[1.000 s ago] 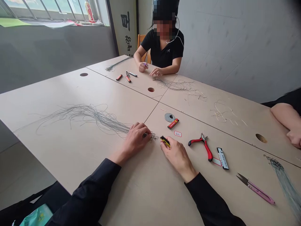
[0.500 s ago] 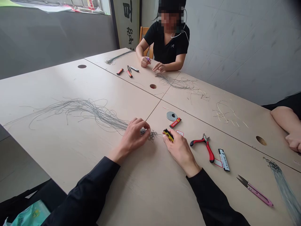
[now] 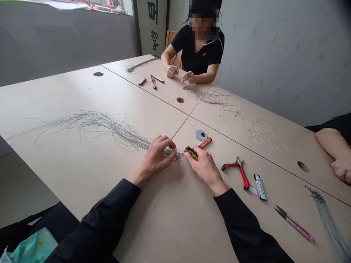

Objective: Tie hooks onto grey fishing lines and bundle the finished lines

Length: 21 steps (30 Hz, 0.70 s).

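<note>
A long bundle of thin grey cords (image 3: 117,129) lies across the table, its loose strands fanning out to the left. My left hand (image 3: 155,159) is closed near the right end of it, thumb and fingertips pinched on strands, though the exact grip is partly hidden. Small dark loops (image 3: 178,156) stick out just past those fingers. In my right hand (image 3: 207,170) is a yellow and black lighter (image 3: 191,153), its end close to the loops. Behind this hand lie a red lighter (image 3: 205,143) and a round grey metal disc (image 3: 201,135).
To the right lie red-handled pliers (image 3: 243,175), a silver lighter (image 3: 260,187), pink thread snips (image 3: 297,226) and another cord bundle (image 3: 325,215). Across the table a person (image 3: 197,54) handles similar cords (image 3: 208,95). Another person's arm (image 3: 330,146) rests at right.
My right hand has moved left with the lighter, bringing it closer to the looped cord ends. My left hand keeps its place on the bundle. The view has shifted slightly.
</note>
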### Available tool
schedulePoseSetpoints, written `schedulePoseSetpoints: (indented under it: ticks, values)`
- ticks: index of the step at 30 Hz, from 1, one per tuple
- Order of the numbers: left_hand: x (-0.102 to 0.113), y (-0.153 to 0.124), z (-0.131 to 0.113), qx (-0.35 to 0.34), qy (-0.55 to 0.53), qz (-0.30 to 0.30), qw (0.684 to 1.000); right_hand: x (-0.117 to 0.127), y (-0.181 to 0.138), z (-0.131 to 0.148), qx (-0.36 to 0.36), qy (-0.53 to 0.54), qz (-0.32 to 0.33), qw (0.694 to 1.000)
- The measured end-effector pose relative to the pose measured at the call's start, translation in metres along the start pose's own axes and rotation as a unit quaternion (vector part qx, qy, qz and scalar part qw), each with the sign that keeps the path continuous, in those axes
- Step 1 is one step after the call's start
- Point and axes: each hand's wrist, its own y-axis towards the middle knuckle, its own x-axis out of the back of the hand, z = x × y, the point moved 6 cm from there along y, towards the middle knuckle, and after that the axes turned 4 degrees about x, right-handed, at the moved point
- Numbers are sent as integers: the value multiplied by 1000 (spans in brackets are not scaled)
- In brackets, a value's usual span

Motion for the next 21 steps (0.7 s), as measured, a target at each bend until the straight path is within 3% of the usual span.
schedulePoseSetpoints:
  ticks: [5,13,21]
  values:
    - [0,0,2,-1,-8,4,1000,1,-4,-1,7,10,-7,1000]
    - [0,-1,-7,-25,-41,58,997,4,-4,-2,-6,-3,-21,1000]
    - [0,0,-6,8,-34,81,996,9,-12,-5,-23,34,-4,999]
